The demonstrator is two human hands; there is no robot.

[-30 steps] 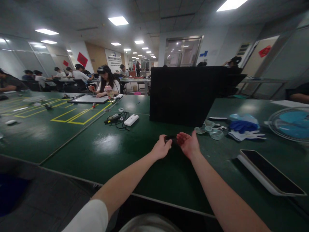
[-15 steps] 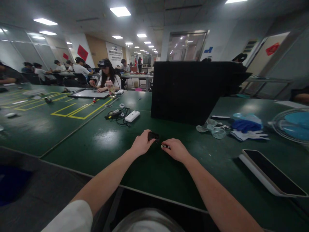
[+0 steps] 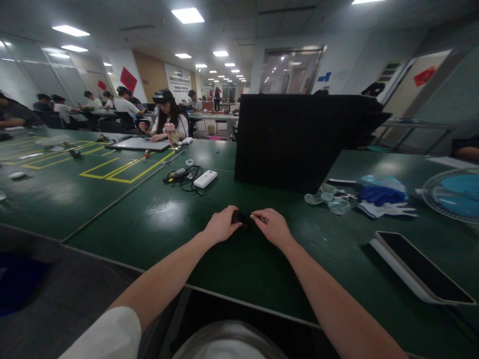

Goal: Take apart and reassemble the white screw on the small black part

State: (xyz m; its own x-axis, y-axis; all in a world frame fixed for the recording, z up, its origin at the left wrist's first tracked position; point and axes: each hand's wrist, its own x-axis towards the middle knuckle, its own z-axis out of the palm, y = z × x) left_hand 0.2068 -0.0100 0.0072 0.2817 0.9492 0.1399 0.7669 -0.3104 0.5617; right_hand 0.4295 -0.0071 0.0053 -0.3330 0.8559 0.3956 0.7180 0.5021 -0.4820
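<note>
My left hand (image 3: 223,224) grips a small black object (image 3: 239,217) between thumb and fingers; its exact kind is too dark and small to make out. Just to the right, my right hand (image 3: 274,228) is closed in a pinch. A tiny pale tip shows at its fingertips, but most of what they hold is hidden. The fingertips of my right hand are close to the black object's right end; whether they touch it I cannot tell. Both hands are over the green table (image 3: 239,269), near its front edge.
Ahead stands a large black box-like panel (image 3: 286,142). Left of it lie a white power bank (image 3: 205,179) and black cables (image 3: 182,174). To the right are clear plastic cups (image 3: 339,205), gloves (image 3: 385,202), a round fan (image 3: 454,192) and a phone (image 3: 422,264). A person (image 3: 170,117) sits across the table.
My right hand has lifted slightly and its fingertips have come nearer the black object. My left hand has lowered a little and tilted the object.
</note>
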